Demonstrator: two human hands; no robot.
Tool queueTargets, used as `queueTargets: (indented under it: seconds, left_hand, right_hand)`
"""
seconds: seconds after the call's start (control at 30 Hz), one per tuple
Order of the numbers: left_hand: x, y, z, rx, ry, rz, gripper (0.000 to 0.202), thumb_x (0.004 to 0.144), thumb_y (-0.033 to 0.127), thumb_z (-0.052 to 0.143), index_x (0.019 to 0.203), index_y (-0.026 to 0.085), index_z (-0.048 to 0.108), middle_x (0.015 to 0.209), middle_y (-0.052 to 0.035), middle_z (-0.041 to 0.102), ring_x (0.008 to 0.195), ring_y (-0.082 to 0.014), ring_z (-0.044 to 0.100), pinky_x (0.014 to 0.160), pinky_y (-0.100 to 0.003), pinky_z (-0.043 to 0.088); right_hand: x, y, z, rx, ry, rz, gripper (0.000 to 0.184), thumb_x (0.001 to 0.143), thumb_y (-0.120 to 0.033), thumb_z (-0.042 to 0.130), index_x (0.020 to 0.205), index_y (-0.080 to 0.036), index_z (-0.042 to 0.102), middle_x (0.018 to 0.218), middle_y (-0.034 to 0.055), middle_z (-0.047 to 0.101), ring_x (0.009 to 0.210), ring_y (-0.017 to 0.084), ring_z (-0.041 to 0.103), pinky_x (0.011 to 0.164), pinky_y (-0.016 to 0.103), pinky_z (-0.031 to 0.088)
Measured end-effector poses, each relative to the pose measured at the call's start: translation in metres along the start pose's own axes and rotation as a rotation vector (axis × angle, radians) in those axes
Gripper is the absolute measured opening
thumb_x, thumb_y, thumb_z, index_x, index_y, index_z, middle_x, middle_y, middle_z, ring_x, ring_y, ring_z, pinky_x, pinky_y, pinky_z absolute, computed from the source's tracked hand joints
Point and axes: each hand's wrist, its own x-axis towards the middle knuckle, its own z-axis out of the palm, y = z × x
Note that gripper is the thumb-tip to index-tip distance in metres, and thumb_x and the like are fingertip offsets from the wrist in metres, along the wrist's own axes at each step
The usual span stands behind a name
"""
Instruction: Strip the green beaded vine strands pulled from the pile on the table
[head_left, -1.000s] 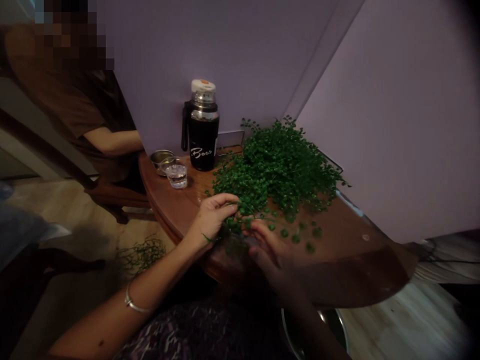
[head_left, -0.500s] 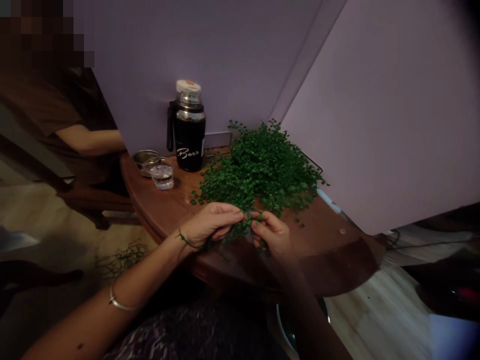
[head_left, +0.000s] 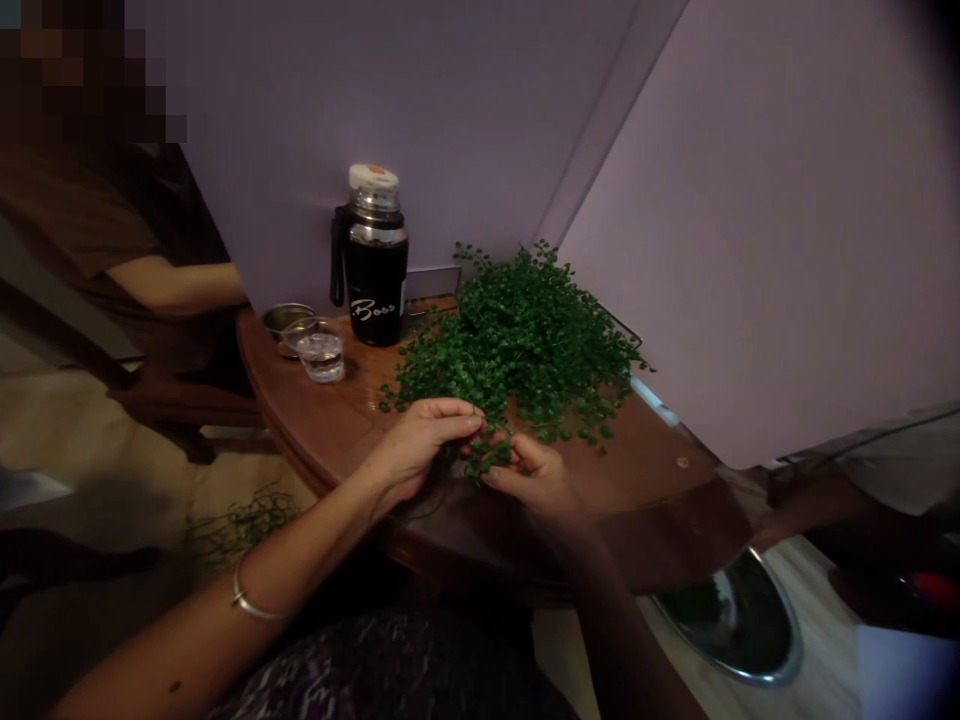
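Observation:
My left hand is closed in a pinch, thumb against fingers, on the stem of a leafy green sprig. Facing it, my right hand has its thumb and fingers closed around the sprig's small round leaves. Both hands are above the front edge of the wooden table. Just beyond them lies a large heap of the same leafy greens.
A black flask stands behind a clear cup of water and a metal bowl. Bare stems lie on the floor at left. At right, another person's hand is by a metal basin. Someone sits at left.
The metal basin has moved from beneath my right arm out to the right, where another person's hand has appeared. The sprig between my hands has shifted slightly; a trailing stem has left my left wrist.

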Motion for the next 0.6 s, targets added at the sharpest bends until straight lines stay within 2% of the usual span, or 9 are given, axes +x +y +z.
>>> queueTargets:
  seconds: [0.1,0.13,0.2,0.27,0.33,0.43,0.6]
  left_hand:
    - [0.002,0.005,-0.002,-0.032,0.013,0.017,0.01,0.066,0.02,0.064,0.067,0.012,0.058,0.054,-0.0001,0.057,0.046,-0.0081,0.05,0.048,-0.019,0.038]
    - [0.002,0.007,-0.003,-0.02,-0.001,0.018,0.01,0.067,0.021,0.063,0.068,0.012,0.057,0.052,0.0001,0.056,0.043,-0.0075,0.048,0.045,-0.018,0.036]
    - [0.001,0.01,-0.007,0.047,-0.042,0.007,0.011,0.069,0.022,0.061,0.069,0.012,0.056,0.046,0.0015,0.052,0.037,-0.0051,0.04,0.039,-0.016,0.027]
    - [0.0,0.013,-0.011,0.114,-0.075,-0.008,0.011,0.071,0.022,0.059,0.07,0.011,0.057,0.039,0.0045,0.044,0.033,-0.003,0.029,0.036,-0.016,0.018]
    - [-0.002,0.015,-0.014,0.163,-0.105,-0.035,0.011,0.071,0.022,0.058,0.071,0.011,0.057,0.035,0.0067,0.037,0.032,-0.0025,0.023,0.036,-0.017,0.014]
    - [-0.003,0.016,-0.015,0.251,-0.142,-0.075,0.012,0.072,0.023,0.059,0.074,0.011,0.059,0.036,0.0076,0.034,0.033,-0.0024,0.021,0.037,-0.018,0.012]
    - [-0.001,0.011,-0.013,0.378,-0.085,-0.116,0.015,0.068,0.025,0.061,0.063,0.012,0.055,0.039,0.0075,0.033,0.035,-0.0025,0.021,0.037,-0.02,0.01]
  right_hand:
    - [-0.001,-0.002,-0.003,0.084,-0.106,0.021,0.02,0.064,-0.02,0.067,0.083,-0.017,0.064,0.075,-0.0013,0.059,0.071,0.013,0.053,0.063,0.023,0.04]
    - [-0.001,-0.002,-0.004,0.115,-0.099,0.015,0.021,0.063,-0.019,0.067,0.084,-0.017,0.064,0.078,-0.001,0.061,0.074,0.013,0.054,0.067,0.024,0.041]
    - [-0.001,-0.001,-0.008,0.139,0.008,-0.013,0.019,0.062,-0.018,0.067,0.081,-0.017,0.065,0.076,-0.0013,0.062,0.073,0.013,0.055,0.067,0.023,0.041]
    - [0.001,0.002,-0.014,0.135,0.152,-0.043,0.015,0.061,-0.018,0.067,0.076,-0.017,0.064,0.067,-0.0028,0.06,0.063,0.011,0.053,0.06,0.021,0.04]
    - [0.002,0.005,-0.022,0.147,0.256,-0.055,0.013,0.062,-0.02,0.066,0.075,-0.017,0.062,0.058,-0.0047,0.055,0.054,0.009,0.049,0.052,0.02,0.038]
    - [0.004,0.007,-0.03,0.135,0.356,-0.105,0.015,0.063,-0.021,0.066,0.077,-0.017,0.062,0.057,-0.0048,0.053,0.051,0.008,0.047,0.049,0.019,0.036]
    - [0.003,0.001,-0.033,-0.047,0.53,-0.227,0.011,0.065,-0.021,0.064,0.075,-0.016,0.061,0.059,-0.0037,0.054,0.055,0.009,0.049,0.052,0.021,0.039]
